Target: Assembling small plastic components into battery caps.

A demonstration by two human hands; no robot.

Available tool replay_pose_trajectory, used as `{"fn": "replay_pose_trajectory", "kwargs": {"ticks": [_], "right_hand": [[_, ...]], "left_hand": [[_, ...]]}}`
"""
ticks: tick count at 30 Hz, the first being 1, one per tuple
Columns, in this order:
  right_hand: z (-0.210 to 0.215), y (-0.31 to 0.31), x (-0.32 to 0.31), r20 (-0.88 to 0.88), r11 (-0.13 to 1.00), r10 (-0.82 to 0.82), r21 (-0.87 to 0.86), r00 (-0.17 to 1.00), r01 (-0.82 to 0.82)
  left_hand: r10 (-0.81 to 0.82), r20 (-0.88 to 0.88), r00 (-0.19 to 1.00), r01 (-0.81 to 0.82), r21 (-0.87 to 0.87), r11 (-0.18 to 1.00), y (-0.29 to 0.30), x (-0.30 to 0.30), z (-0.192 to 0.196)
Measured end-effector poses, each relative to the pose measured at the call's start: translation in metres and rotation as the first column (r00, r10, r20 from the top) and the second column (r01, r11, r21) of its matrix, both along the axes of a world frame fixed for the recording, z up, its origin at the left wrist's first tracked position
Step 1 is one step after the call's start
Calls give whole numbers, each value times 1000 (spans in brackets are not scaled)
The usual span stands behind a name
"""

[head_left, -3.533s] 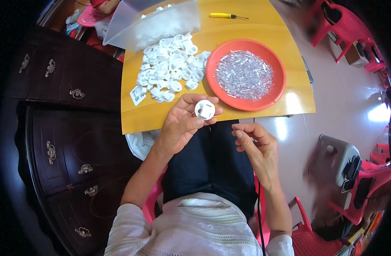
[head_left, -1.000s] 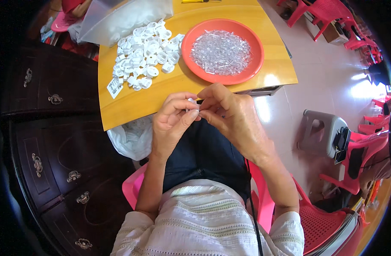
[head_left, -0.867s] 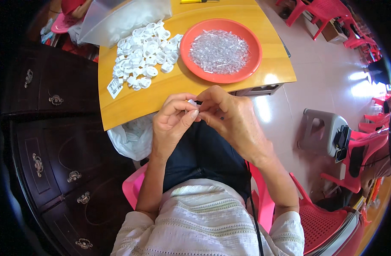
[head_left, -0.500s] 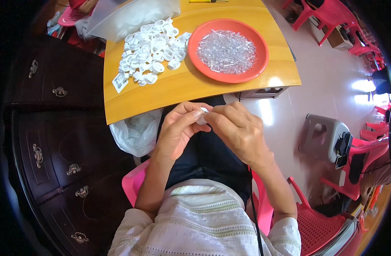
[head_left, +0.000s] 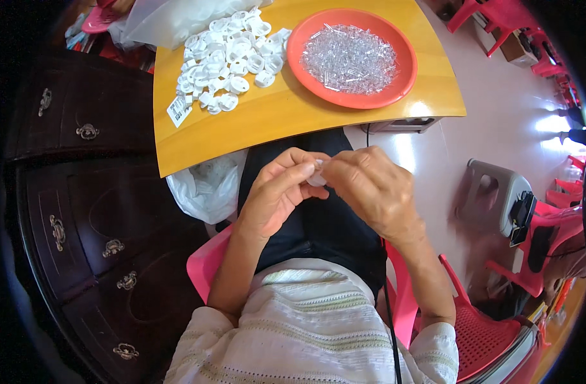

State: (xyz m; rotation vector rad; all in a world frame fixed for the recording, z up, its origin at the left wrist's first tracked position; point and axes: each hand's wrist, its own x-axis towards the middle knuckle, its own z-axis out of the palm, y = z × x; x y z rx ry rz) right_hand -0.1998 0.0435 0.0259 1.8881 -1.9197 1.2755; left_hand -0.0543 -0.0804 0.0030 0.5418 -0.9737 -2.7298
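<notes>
A small white cap (head_left: 316, 179) sits pinched between both hands, held over the lap just below the table edge. The left hand (head_left: 277, 195) curls around it from the left, thumb and fingers closed on its rim. The right hand (head_left: 370, 189) meets it from the other side, fingertips bunched tight against the cap; whether they also grip one of the clear pins is hard to say, since the knuckles hide that spot.

Up on the table (head_left: 286, 118), well apart from the hands, a heap of white caps (head_left: 232, 54) lies spread on the left side, with a small paper tag (head_left: 178, 110) at its near-left edge. Just right of the heap stands a red plate (head_left: 405, 67) loaded with a pile of clear pins (head_left: 350, 57). A clear plastic bag (head_left: 171, 19) lies beyond the heap at the far left corner.

Below the table's left corner a white bag (head_left: 206, 189) hangs beside the left wrist. A dark wooden cabinet (head_left: 82, 211) fills the left, and a grey stool (head_left: 494, 195) stands on the floor to the right.
</notes>
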Motion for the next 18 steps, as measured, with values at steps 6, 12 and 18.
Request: {"fn": "replay_pose_trajectory", "kwargs": {"ticks": [6,12,18], "right_hand": [[5,5,20,840,957,-253,291,480,-5],[-8,1,30,966,969,-222,233,129,-80],[-13,0,32,985,985,-169,170,44,-8]], "left_hand": [[121,8,993,-114,-279,953,-2,8,-1],[205,-2,979,-194,-328,925,1,8,-3],[175,5,984,-165,-321,933,2,3,-10]]}}
